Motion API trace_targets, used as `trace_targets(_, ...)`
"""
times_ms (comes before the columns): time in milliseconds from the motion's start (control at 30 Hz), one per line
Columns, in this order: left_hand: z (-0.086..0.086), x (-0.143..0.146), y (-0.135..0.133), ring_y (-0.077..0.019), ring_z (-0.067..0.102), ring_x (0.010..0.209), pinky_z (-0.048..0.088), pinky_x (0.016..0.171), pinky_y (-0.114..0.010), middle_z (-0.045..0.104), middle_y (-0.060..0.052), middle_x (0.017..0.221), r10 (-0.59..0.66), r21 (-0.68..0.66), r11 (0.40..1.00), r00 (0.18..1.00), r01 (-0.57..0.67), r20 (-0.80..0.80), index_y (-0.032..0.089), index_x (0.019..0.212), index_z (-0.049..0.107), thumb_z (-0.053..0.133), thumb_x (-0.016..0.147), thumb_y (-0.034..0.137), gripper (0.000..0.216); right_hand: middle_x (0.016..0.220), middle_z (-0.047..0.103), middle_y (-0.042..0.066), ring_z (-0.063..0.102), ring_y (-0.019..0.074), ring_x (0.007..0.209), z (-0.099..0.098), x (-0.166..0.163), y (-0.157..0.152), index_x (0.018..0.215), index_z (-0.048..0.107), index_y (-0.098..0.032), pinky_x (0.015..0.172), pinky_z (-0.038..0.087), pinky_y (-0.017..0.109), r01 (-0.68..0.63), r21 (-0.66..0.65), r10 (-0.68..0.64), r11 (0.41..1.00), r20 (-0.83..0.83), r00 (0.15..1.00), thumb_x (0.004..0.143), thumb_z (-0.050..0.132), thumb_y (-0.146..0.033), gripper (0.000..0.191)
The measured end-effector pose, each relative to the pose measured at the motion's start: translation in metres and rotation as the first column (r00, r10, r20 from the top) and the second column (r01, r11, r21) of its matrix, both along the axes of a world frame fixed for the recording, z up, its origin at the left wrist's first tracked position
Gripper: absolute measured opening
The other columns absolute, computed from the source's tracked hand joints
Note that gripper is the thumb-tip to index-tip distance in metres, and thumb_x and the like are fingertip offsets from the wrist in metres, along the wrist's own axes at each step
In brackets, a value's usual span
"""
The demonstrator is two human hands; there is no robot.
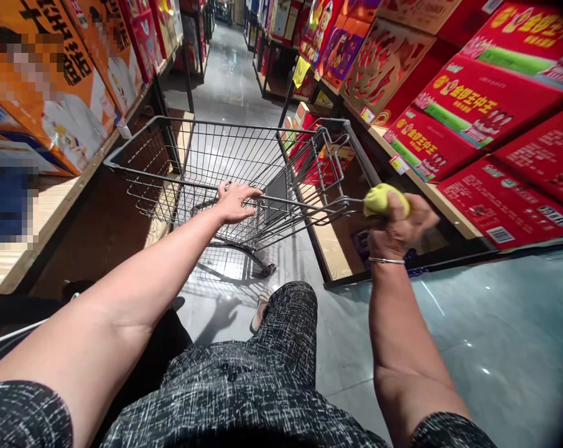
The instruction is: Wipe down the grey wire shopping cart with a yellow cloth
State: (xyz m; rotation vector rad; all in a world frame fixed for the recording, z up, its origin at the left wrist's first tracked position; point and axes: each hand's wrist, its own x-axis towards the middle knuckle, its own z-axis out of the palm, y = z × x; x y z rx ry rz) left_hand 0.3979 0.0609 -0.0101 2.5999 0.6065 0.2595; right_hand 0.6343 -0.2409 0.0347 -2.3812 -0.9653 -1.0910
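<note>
A grey wire shopping cart [234, 126] stands in front of me, turned sideways, its handle bar [361, 152] to the right. My left hand [237, 202] rests on the cart's near top rim, palm down, with its fingers stretched out. A bunched yellow cloth [384, 199] is in my right hand [405, 218], at the near end of the handle bar. The fingers of this hand are closed round the cloth and slightly blurred. I cannot tell whether the cloth touches the bar. The cart's basket shows only bare wire mesh.
Stacked red boxes [477, 102] fill the wooden shelf [332, 242] on the right. Orange boxes [43, 81] stand on the left shelf [5, 261], close to the cart. Grey tiled floor [227, 62] runs along the aisle ahead. A shoe [259, 313] shows below the cart.
</note>
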Motion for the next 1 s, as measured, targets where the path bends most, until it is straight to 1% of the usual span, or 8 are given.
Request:
trace_targets(33, 0.0, -0.001, 0.0, -0.0292, 0.044, 0.131, 0.006, 0.122, -0.058, 0.063, 0.0, 0.127, 0.004, -0.008, 1.0, 1.0, -0.004, 0.004, 0.034, 0.127, 0.062, 0.06, 0.082, 0.034, 0.045, 0.135, 0.052, 0.016, 0.045, 0.036, 0.124, 0.005, 0.001, -0.004, 0.135, 0.06, -0.027, 0.1, 0.04, 0.049, 0.064, 0.074, -0.066, 0.995, 0.026, 0.997, 0.089, 0.052, -0.026, 0.047)
trace_targets(100, 0.001, -0.001, -0.001, -0.0294, 0.043, 0.131, 0.007, 0.121, -0.058, 0.064, 0.0, 0.127, 0.018, -0.02, 1.0, 1.0, -0.017, 0.017, 0.033, 0.124, 0.063, 0.06, 0.08, 0.032, 0.044, 0.133, 0.055, 0.016, 0.048, 0.0345, 0.118, 0.01, -0.004, -0.003, 0.135, 0.06, -0.025, 0.096, 0.041, 0.046, 0.084, 0.048, -0.085, 0.995, 0.006, 0.996, 0.083, 0.054, -0.021, 0.053)
trace_targets(267, 0.002, 0.001, -0.002, -0.0294, 0.041, 0.133, 0.009, 0.12, -0.058, 0.065, -0.001, 0.126, 0.06, -0.045, 0.997, 0.997, -0.058, 0.038, 0.03, 0.111, 0.064, 0.06, 0.074, 0.026, 0.038, 0.128, 0.06, 0.013, 0.051, 0.0308, 0.105, 0.023, -0.042, 0.035, 0.132, 0.06, -0.027, 0.084, 0.041, 0.043, -0.053, -0.231, 0.034, 0.972, -0.083, 0.996, 0.077, 0.055, -0.016, 0.057)
trace_targets(400, 0.001, 0.001, -0.001, -0.03, 0.037, 0.136, 0.008, 0.118, -0.059, 0.066, 0.001, 0.124, 0.082, -0.072, 0.995, 0.994, -0.076, 0.073, 0.029, 0.1, 0.063, 0.06, 0.072, 0.025, 0.028, 0.123, 0.065, 0.009, 0.055, 0.0263, 0.098, 0.052, -0.056, 0.056, 0.127, 0.065, -0.03, 0.078, 0.04, 0.036, -0.268, -0.504, 0.221, 0.821, -0.152, 0.963, 0.08, 0.055, -0.016, 0.05)
trace_targets(467, -0.001, 0.001, 0.0, -0.0303, 0.036, 0.136, 0.008, 0.118, -0.059, 0.066, 0.001, 0.122, 0.09, -0.071, 0.994, 0.991, -0.084, 0.094, 0.028, 0.097, 0.062, 0.06, 0.073, 0.026, 0.024, 0.12, 0.068, 0.007, 0.057, 0.0254, 0.095, 0.07, -0.05, 0.057, 0.125, 0.067, -0.031, 0.074, 0.039, 0.034, -0.297, -0.593, 0.206, 0.748, -0.218, 0.954, 0.079, 0.058, -0.019, 0.049)
trace_targets(533, -0.004, 0.001, 0.0, -0.0302, 0.036, 0.136, 0.008, 0.118, -0.059, 0.066, 0.001, 0.121, 0.095, -0.066, 0.994, 0.989, -0.088, 0.112, 0.028, 0.097, 0.063, 0.061, 0.076, 0.028, 0.021, 0.114, 0.071, 0.006, 0.06, 0.025, 0.091, 0.085, -0.039, 0.053, 0.122, 0.067, -0.031, 0.07, 0.038, 0.032, -0.286, -0.631, 0.119, 0.721, -0.295, 0.948, 0.078, 0.06, -0.024, 0.046)
trace_targets(733, -0.016, 0.006, 0.001, -0.0297, 0.035, 0.136, 0.004, 0.118, -0.061, 0.065, 0.002, 0.127, 0.089, -0.044, 0.996, 0.974, -0.081, 0.209, 0.03, 0.096, 0.067, 0.055, 0.093, 0.047, 0.021, 0.092, 0.075, 0.009, 0.065, 0.0242, 0.078, 0.099, -0.02, 0.045, 0.117, 0.067, -0.027, 0.064, 0.038, 0.031, -0.277, -0.609, -0.058, 0.743, -0.471, 0.88, 0.079, 0.062, -0.029, 0.038)
trace_targets(1000, -0.014, 0.0, 0.029, -0.0364, 0.009, 0.152, -0.006, 0.12, -0.064, 0.036, 0.005, 0.159, 0.093, -0.035, 0.995, 0.987, -0.089, 0.132, 0.039, 0.118, 0.073, 0.05, 0.098, 0.051, 0.033, 0.097, 0.075, 0.005, 0.069, 0.0282, 0.085, 0.082, -0.057, 0.036, 0.119, 0.066, -0.03, 0.065, 0.047, 0.031, -0.369, -0.462, 0.179, 0.806, -0.405, 0.897, 0.074, 0.058, -0.025, 0.046)
